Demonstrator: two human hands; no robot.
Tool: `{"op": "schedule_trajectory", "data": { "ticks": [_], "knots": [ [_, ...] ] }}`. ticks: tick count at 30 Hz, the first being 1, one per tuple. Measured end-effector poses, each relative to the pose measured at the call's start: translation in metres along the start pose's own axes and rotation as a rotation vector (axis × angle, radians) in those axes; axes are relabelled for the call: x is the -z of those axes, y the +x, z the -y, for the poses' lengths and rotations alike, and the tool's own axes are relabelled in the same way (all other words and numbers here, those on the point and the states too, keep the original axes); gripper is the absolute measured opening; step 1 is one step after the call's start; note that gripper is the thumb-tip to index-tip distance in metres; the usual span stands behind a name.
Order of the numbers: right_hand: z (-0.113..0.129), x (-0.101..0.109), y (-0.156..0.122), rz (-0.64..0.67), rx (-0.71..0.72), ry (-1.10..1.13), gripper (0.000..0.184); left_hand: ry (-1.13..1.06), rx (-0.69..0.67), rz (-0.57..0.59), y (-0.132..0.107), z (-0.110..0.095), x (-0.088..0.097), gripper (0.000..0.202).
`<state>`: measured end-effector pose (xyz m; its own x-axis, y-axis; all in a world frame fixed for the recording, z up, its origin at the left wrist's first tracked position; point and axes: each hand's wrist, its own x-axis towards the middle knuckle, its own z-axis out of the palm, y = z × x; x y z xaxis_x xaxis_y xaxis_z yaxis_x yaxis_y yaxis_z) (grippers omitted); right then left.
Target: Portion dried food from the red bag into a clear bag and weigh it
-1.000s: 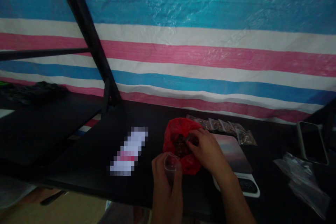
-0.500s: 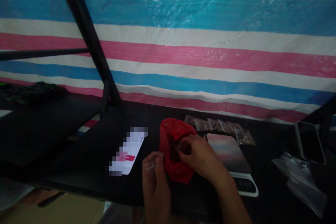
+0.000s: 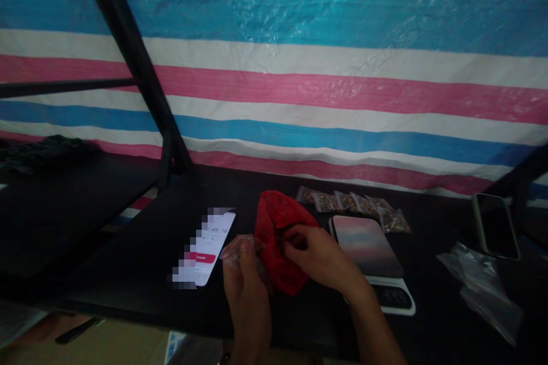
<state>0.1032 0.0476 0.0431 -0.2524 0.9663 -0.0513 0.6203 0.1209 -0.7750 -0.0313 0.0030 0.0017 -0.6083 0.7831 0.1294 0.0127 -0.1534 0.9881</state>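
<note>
At the near edge of the dark bench, the right hand has its fingers curled inside the mouth of a red plastic bag, while the left hand pinches a small clear bag just beside it, left of a kitchen scale.

A dark black table carries a lit white phone, a crumpled red plastic bag, a flat kitchen scale, small filled clear packets and loose clear bags.
</note>
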Motion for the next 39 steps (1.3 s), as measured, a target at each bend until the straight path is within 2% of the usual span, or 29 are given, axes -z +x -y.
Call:
{"op": "schedule_trajectory", "data": {
  "ticks": [5,9,13,16,20,25,28,30,31,34,36,39],
  "knots": [
    [-0.016,0.016,0.001,0.023,0.008,0.306,0.021,-0.022,0.042,0.078,0.005,-0.006,-0.009,0.041],
    [-0.010,0.033,-0.008,-0.041,0.088,0.404,0.023,0.050,-0.002,0.216,0.002,0.000,-0.012,0.042],
    [0.008,0.036,-0.021,-0.134,0.172,0.302,0.019,0.120,-0.022,0.310,-0.002,0.008,-0.012,0.043],
    [0.019,0.030,-0.029,-0.189,0.238,0.119,0.021,0.130,-0.028,0.309,-0.002,0.012,-0.013,0.042],
    [0.022,0.025,-0.033,-0.253,0.330,-0.041,0.032,0.117,-0.030,0.313,0.002,0.016,-0.016,0.044],
    [0.020,0.026,-0.034,-0.303,0.386,-0.043,0.035,0.074,-0.009,0.335,0.001,0.014,-0.022,0.042],
    [0.016,0.029,-0.032,-0.409,0.377,0.018,0.034,0.068,0.007,0.363,-0.001,0.007,-0.026,0.038],
    [0.012,0.030,-0.029,-0.470,0.311,0.003,0.034,0.053,0.039,0.337,-0.003,0.002,-0.027,0.041],
    [0.010,0.030,-0.026,-0.453,0.259,-0.036,0.032,0.036,0.057,0.300,-0.003,0.000,-0.026,0.043],
    [0.002,0.025,-0.017,-0.275,0.103,-0.250,0.021,-0.014,0.091,0.158,-0.001,-0.007,-0.022,0.045],
    [-0.001,0.018,-0.009,-0.219,0.033,-0.403,0.019,-0.023,0.096,0.081,0.001,-0.011,-0.018,0.043],
    [-0.003,0.005,0.003,-0.289,-0.038,-0.545,0.028,-0.024,0.109,0.016,0.004,-0.016,-0.013,0.038]
  ]
}}
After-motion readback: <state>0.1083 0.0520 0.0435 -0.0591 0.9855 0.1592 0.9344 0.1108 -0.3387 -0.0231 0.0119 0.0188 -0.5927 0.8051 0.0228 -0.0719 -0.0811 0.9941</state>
